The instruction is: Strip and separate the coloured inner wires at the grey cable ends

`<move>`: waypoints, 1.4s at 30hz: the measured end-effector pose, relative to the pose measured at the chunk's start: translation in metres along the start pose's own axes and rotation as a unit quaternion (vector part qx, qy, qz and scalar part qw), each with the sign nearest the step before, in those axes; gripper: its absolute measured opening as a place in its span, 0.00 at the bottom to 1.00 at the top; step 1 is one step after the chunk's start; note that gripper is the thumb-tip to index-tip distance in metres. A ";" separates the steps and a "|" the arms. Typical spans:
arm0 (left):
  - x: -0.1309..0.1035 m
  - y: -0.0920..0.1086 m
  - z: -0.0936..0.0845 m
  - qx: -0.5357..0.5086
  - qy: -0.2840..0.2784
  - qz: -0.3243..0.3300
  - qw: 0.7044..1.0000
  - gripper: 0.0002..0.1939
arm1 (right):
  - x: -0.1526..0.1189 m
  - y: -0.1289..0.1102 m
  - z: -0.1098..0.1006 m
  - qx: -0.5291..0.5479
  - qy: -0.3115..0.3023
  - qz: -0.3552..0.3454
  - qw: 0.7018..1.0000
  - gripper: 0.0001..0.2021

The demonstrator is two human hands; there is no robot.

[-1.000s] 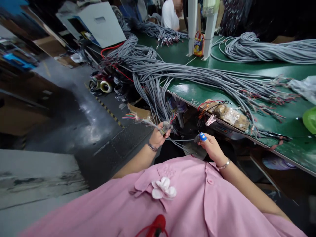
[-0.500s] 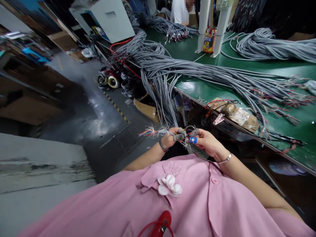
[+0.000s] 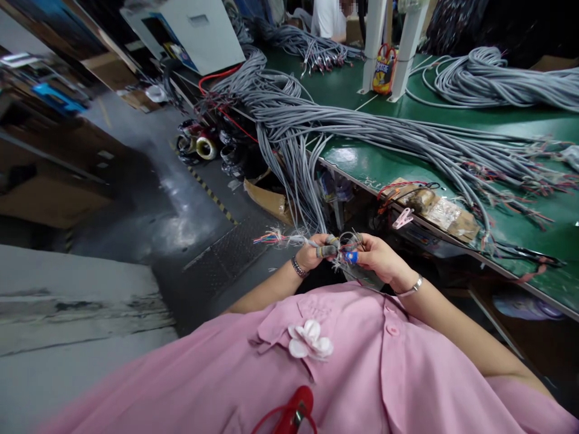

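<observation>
In front of my chest, my left hand is closed around a grey cable. From that hand, the cable's frayed end, with thin red, blue and white wires, sticks out to the left. My right hand pinches close beside it, fingertips nearly touching those of the left. Grey and blue coverings wrap several fingertips. Between the hands are pale loose strands and a thin dark loop; which strands the right fingers grip is too small to make out.
A long bundle of grey cables lies over the green table and hangs off its edge. A taped cardboard block, a pink clip and dark pliers sit near that edge. A co-worker is behind the table.
Both hands stay at almost the same place, with the right fingertips shifted slightly. The view has moved very little.
</observation>
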State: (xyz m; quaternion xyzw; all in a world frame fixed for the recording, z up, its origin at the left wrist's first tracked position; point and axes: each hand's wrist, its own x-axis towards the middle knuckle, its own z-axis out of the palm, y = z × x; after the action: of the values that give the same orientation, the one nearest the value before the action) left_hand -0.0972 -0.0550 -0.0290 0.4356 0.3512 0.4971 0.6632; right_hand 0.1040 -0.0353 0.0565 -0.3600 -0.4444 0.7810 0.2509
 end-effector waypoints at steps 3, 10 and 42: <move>0.001 -0.003 -0.004 -0.036 0.001 -0.008 0.999 0.22 | 0.002 -0.001 0.001 -0.002 -0.016 -0.009 1.000 0.22; 0.002 -0.005 -0.009 -0.071 0.010 -0.025 0.997 0.24 | 0.007 0.003 0.000 0.007 -0.026 -0.013 1.000 0.18; 0.003 -0.004 0.007 -0.192 -0.006 -0.027 0.981 0.18 | 0.003 0.016 0.023 0.063 0.038 -0.159 0.985 0.20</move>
State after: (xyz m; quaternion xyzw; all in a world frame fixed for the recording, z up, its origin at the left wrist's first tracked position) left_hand -0.0884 -0.0538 -0.0298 0.2937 0.2570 0.5347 0.7496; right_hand 0.0831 -0.0521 0.0497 -0.2978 -0.4362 0.7432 0.4108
